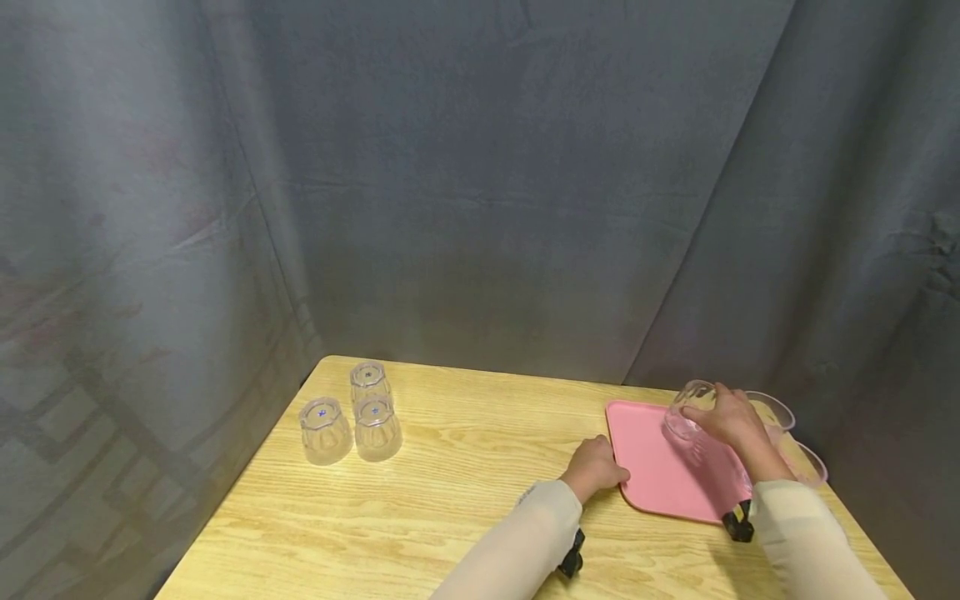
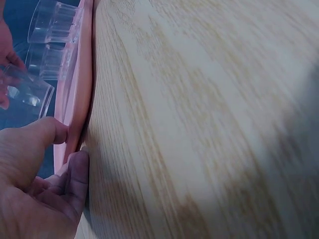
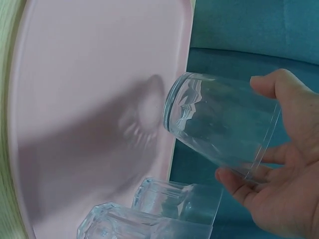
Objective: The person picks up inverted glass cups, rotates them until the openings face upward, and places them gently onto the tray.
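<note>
My right hand (image 1: pixel 738 425) grips a clear drinking glass (image 3: pixel 219 124) near its rim, thumb on one side and fingers on the other. Its base points down toward the pink tray (image 1: pixel 660 475), and in the right wrist view the glass's shadow falls on the tray surface. At the tray's left edge, my left hand (image 1: pixel 596 467) pinches the rim, thumb above and fingers curled at the outer side. Two more clear glasses (image 3: pixel 174 199) stand upright on the right part of the tray, partly hidden behind my right hand and forearm in the head view.
Three clear faceted glasses (image 1: pixel 326 431) stand upside down at the table's left side, with blue marks on their bases. The wooden table (image 1: pixel 465 442) is bordered by grey curtains (image 1: pixel 480 208) at the back and both sides.
</note>
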Tool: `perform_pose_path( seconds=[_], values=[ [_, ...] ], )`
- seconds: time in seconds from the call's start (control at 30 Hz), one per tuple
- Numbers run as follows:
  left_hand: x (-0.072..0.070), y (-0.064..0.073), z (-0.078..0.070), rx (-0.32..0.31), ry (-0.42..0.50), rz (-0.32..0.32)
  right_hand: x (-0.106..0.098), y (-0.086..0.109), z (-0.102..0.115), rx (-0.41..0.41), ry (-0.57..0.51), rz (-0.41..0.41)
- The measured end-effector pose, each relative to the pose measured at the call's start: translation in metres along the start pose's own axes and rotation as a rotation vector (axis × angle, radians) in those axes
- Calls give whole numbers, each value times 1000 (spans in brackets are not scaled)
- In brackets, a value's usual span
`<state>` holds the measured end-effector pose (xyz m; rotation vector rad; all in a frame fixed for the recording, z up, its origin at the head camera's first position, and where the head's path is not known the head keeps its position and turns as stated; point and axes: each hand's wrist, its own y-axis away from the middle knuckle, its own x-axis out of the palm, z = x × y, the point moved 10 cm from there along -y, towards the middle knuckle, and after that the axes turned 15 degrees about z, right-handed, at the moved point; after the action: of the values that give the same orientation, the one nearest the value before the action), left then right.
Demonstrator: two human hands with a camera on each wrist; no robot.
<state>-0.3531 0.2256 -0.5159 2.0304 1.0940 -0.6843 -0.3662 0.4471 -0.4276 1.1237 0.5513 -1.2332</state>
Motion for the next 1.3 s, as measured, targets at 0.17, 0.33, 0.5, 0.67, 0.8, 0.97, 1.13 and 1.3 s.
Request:
perform_pose_path(
  seconds=[0.17,0.33,0.5,0.67,0.8,0.97,1.13,1.3],
  values=[
    [1,-1,0,-2,-1,2,2,-3,-5,13,-13,3],
    [0,0,0,2,4,1,2,-4,-6,16,-18,6],
    [-1,1,-1,10,2,-3,4,-7,-9,21,-40,13],
    [0,1,0,4,-7,-1,7,-8,-9,17,-47,15],
    [1,0,-1,10,-10,-2,8,-11,-7,1,-18,5],
    [2,-2,-1,21,-9,0,9,-15,-10,16,-17,-1],
    [2,-1,1,4,-9,0,9,-18,-9,-2,-7,-22],
    [2,-1,1,-10,-7,-1,8,-21,-9,-5,5,-38]
  ],
)
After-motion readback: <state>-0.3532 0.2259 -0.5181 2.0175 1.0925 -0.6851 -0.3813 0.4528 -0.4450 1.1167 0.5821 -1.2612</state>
